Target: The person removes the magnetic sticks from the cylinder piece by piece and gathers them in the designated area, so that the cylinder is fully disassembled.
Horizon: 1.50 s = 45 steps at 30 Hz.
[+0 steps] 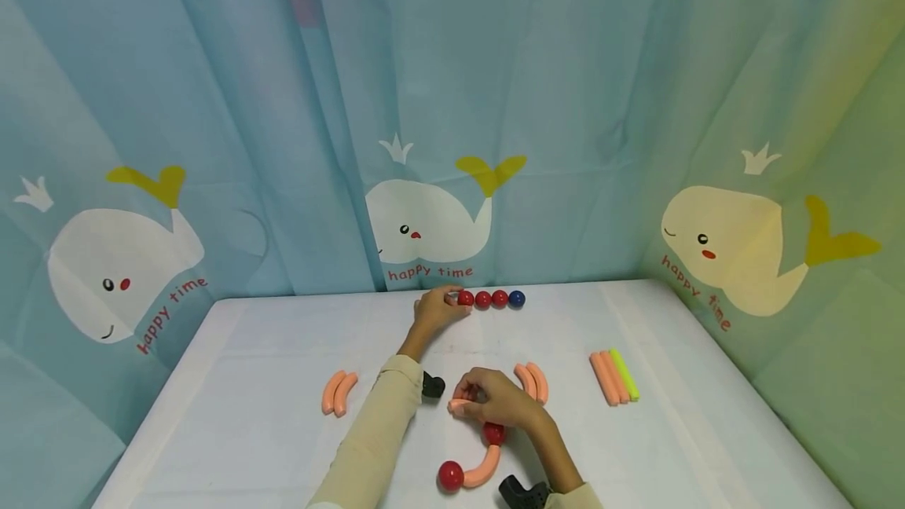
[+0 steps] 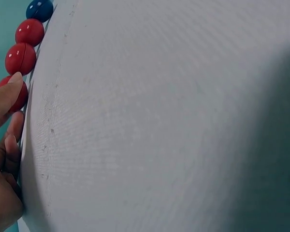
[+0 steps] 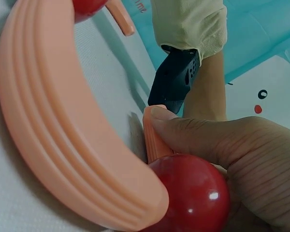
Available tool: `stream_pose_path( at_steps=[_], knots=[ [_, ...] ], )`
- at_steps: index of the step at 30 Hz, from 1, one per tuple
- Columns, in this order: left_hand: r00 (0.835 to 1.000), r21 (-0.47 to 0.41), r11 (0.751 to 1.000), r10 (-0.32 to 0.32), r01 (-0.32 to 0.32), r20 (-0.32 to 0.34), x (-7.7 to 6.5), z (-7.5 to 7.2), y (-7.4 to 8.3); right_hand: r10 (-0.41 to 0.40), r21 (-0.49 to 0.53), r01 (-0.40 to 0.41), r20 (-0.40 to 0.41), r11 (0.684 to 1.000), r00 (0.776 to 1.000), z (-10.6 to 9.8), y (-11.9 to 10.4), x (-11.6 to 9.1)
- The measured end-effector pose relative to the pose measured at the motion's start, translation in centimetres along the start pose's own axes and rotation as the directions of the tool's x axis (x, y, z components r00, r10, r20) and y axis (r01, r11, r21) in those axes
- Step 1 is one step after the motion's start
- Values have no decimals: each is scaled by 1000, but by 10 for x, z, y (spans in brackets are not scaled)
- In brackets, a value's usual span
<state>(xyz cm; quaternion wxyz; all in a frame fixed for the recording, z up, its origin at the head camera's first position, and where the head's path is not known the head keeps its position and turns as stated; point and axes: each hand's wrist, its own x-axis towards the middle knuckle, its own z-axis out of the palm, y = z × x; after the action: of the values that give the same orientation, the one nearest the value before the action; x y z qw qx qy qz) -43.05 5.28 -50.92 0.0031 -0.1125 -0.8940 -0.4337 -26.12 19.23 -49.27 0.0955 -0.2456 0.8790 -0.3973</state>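
Note:
At the table's far edge my left hand (image 1: 436, 309) pinches the leftmost red ball (image 1: 465, 298) of a row. In the left wrist view the thumb lies over that red ball (image 2: 20, 96). Nearer, my right hand (image 1: 498, 397) grips a peach-coloured ridged stick (image 3: 156, 140) between thumb and fingers. One end of this stick meets a red ball (image 3: 191, 193), partly hidden by the hand. From that ball a curved peach stick (image 1: 483, 468) runs to another red ball (image 1: 450, 476) at the front.
Two more red balls (image 1: 491, 299) and a blue ball (image 1: 517, 299) continue the far row. Pairs of curved peach sticks lie at left (image 1: 339, 393) and right of centre (image 1: 532, 383). Straight peach sticks (image 1: 608, 378) and a lime-green stick (image 1: 624, 374) lie farther right. A curtain (image 1: 566, 100) stands behind.

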Motion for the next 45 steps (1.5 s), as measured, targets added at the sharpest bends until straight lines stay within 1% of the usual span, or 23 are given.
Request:
stream_pose_path(
  at_steps=[2, 4, 10, 12, 16, 18, 21, 23, 25, 28, 30, 33, 36, 40, 42, 45],
  knots=[
    [1000, -14, 1000, -20, 20, 12, 1, -2, -2, -4, 3, 4, 5, 1000, 1000, 0, 0, 1],
    [1000, -22, 999, -23, 24, 18, 1, -4, -5, -8, 7, 8, 8, 1000, 1000, 1, 0, 3],
    [1000, -39, 999, -1, 2, 19, -2, -13, -17, -15, 6, 15, 24, 1000, 1000, 3, 0, 8],
    [1000, -51, 999, -4, 5, 20, -4, -17, -21, -7, 2, 7, 26, 1000, 1000, 2, -1, 10],
    [999, -78, 997, 0, 3, 41, -7, -22, -23, 35, -40, -34, 16, 999, 999, -8, -2, 11],
    [998, -71, 997, -3, 7, 60, -11, -23, -21, 55, -73, -53, 16, 996, 998, -14, -2, 9],
    [997, -48, 999, -13, 16, 76, -21, -22, -19, 78, -114, -75, 24, 991, 997, -23, -5, 4],
    [996, -48, 999, -20, 25, 87, -31, -23, -17, 126, -137, -122, 18, 983, 992, -26, -9, 1],
    [996, -60, 998, -17, 23, 89, -40, -24, -16, 199, -152, -195, 10, 969, 980, -30, -14, -2],
    [994, -95, 995, -12, 22, 110, -56, -27, -14, 318, -187, -313, -1, 931, 948, -34, -23, -4],
    [992, -107, 994, -6, 20, 126, -64, -28, -14, 375, -215, -364, 11, 906, 927, -38, -29, -7],
    [988, -122, 992, -1, 20, 152, -77, -32, -14, 440, -252, -416, 48, 874, 897, -41, -35, -10],
    [986, -136, 991, 2, 21, 168, -88, -34, -14, 501, -279, -464, 79, 841, 862, -43, -39, -14],
    [985, -139, 990, 4, 20, 170, -102, -35, -16, 552, -269, -511, 101, 816, 828, -44, -41, -15],
    [986, -130, 991, 2, 20, 164, -107, -36, -17, 557, -263, -519, 98, 814, 825, -44, -41, -14],
    [989, -117, 993, 7, 10, 147, -114, -37, -18, 524, -239, -498, 56, 834, 850, -44, -39, -12]
  ],
)
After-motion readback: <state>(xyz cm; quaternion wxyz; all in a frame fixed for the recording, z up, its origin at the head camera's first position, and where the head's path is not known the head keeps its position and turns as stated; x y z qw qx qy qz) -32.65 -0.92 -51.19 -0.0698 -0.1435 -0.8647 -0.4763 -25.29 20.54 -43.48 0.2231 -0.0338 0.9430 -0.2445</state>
